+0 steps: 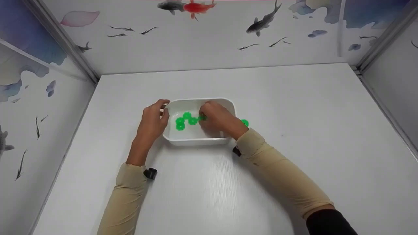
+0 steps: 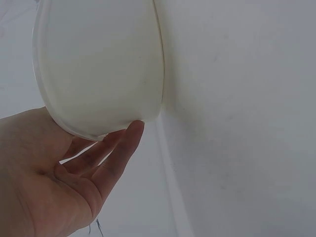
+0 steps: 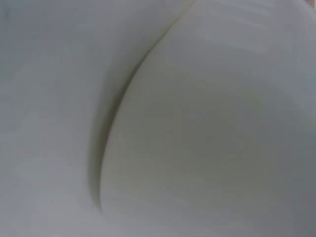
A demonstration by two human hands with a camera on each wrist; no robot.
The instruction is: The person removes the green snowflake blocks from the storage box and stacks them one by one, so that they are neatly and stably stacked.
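A white rectangular tub [image 1: 199,142] stands on the table. Several small green flower-shaped pieces [image 1: 180,124] lie linked or close together on its floor. My right hand [image 1: 215,114] reaches inside, its fingertips pinching a green piece that they partly hide. At the tub's left end, my left hand [image 1: 152,120] holds the rim and wall with curved fingers and thumb. In the left wrist view, the fingers [image 2: 116,163] press against the outside of the tub wall [image 2: 103,69]. Mostly the tub's outer wall [image 3: 197,138] fills the right wrist view.
Just beyond the tub's right end lies another green piece [image 1: 245,122], partly behind my right wrist. The white table [image 1: 196,189] is bounded by panels printed with fish at the back [image 1: 209,49] and sides. Dark wrist cameras [image 1: 150,173] sit below both wrists.
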